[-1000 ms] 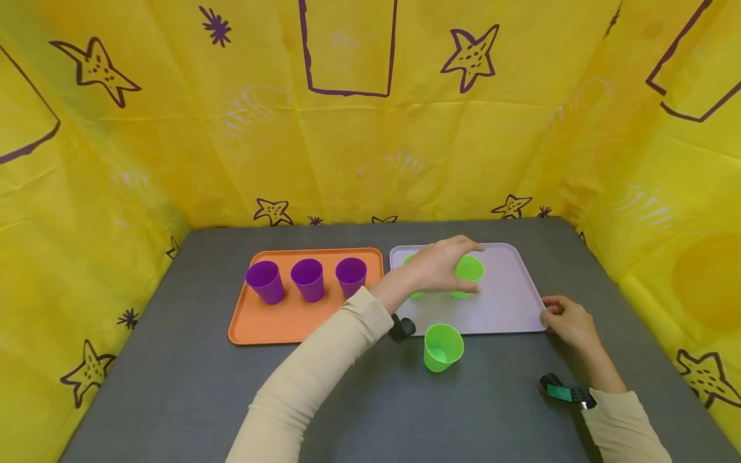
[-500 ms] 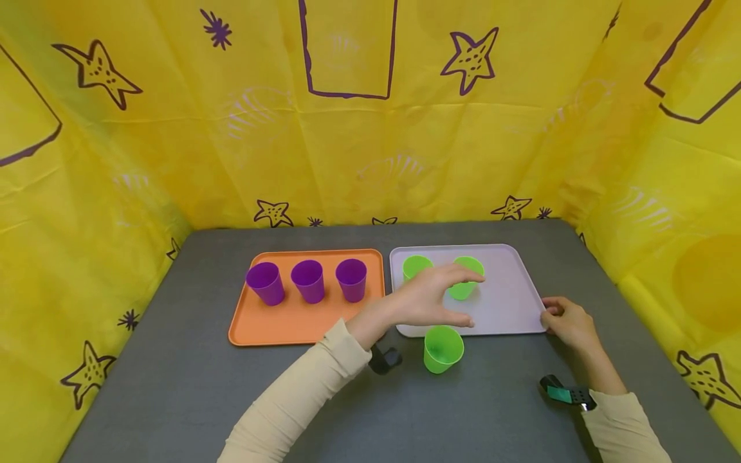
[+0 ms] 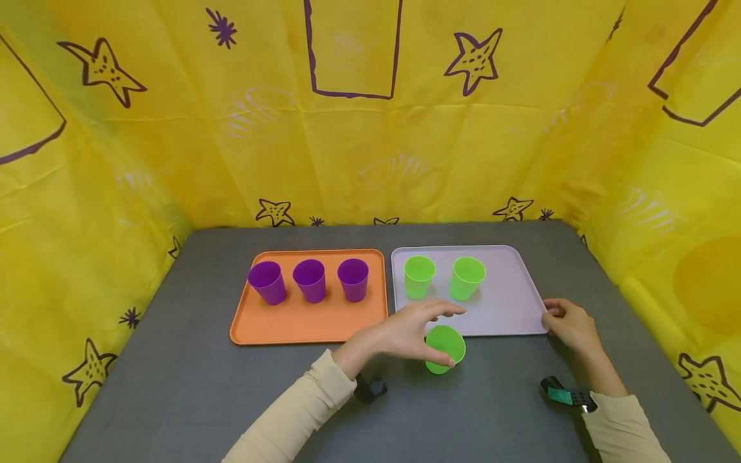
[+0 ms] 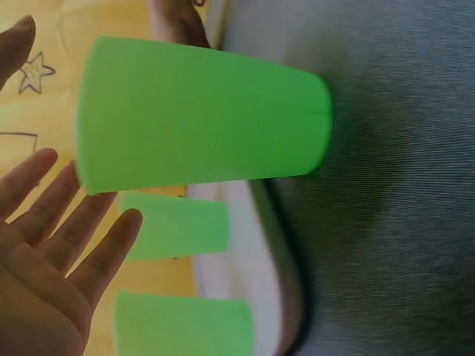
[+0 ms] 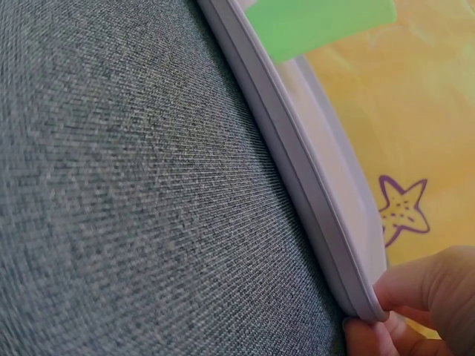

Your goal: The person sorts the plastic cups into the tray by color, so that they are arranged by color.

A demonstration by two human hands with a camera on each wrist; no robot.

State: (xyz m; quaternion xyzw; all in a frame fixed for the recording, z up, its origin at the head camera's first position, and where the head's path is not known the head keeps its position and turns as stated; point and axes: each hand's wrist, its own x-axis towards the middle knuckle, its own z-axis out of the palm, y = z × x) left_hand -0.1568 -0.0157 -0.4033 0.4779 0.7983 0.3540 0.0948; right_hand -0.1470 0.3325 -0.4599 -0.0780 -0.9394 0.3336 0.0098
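My left hand [image 3: 402, 331] is spread, fingers and thumb apart, over the left side of a green cup [image 3: 448, 341]. This cup stands upright on the grey table, in front of the lilac tray [image 3: 506, 299]. The left wrist view shows the same cup [image 4: 200, 119] large, with the fingers beside its rim and not curled round it. Two more green cups, a left one [image 3: 419, 276] and a right one [image 3: 467, 278], stand upright on the lilac tray. My right hand [image 3: 572, 326] pinches that tray's near right corner, thumb and fingers [image 5: 415, 289] on its rim.
Left of the lilac tray lies an orange tray [image 3: 289, 325] bearing three upright purple cups, the middle one [image 3: 311, 283] among them. A yellow patterned cloth [image 3: 347, 161] walls off the back and both sides of the grey table [image 3: 173, 386].
My left hand has moved back toward me, from around the right cup on the lilac tray to the front green cup. The right hand keeps its hold on the tray corner.
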